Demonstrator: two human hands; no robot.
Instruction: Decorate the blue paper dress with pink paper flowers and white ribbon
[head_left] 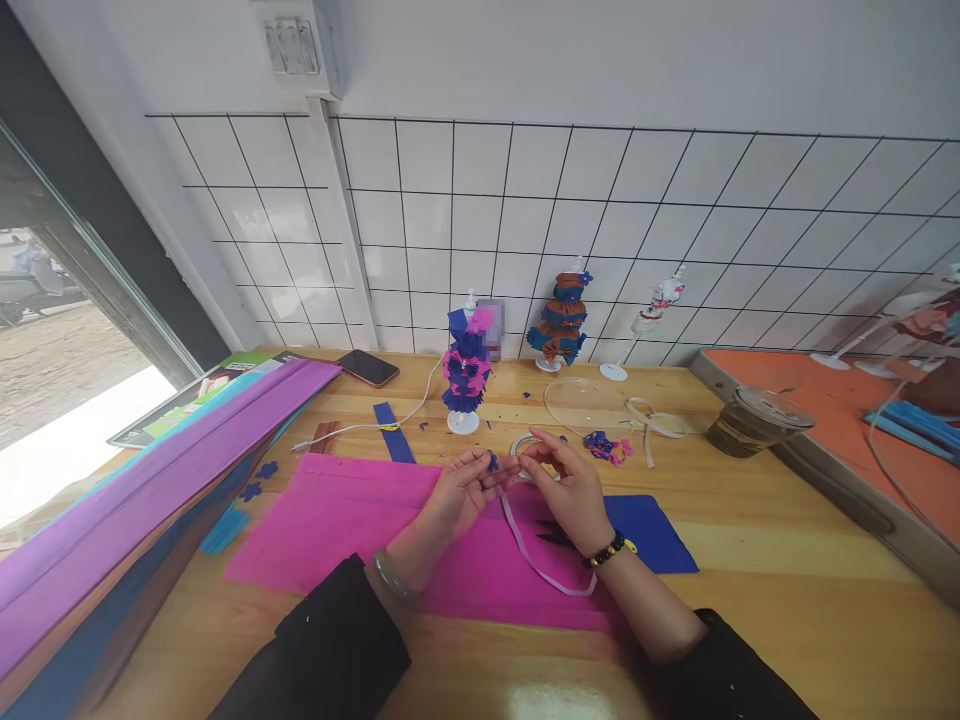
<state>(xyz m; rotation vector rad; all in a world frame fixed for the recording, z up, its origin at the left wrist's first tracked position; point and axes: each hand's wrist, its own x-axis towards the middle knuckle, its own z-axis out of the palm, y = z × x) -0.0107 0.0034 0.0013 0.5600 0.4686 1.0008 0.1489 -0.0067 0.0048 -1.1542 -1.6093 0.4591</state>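
The small blue paper flower (493, 462) sits pinched at the fingertips of my left hand (457, 492), just above the pink crepe sheet (337, 520), which I take as my landmark. My right hand (568, 487) is closed to a pinch on the white tape strip (536, 560); the strip loops down over the pink sheet's right part and back up toward the wrist. To do this step well, I judge the flower should be kept steady in the left fingertips while the right draws the strip taut, so the sticky side meets the flower without folding on itself. The tape roll (525, 445) lies just beyond the pink sheet's far edge, near both hands. A dark blue sheet (649, 535) pokes out at the sheet's right. Beyond the sheet stands a pink-and-blue paper tree (465, 370), a blue-and-brown one (561, 325) further right. A phone (367, 368) lies far left beyond the sheet; a purple crepe roll (150, 480) runs along its left. Scraps (606, 447) near the right hand could catch on the slack strip.
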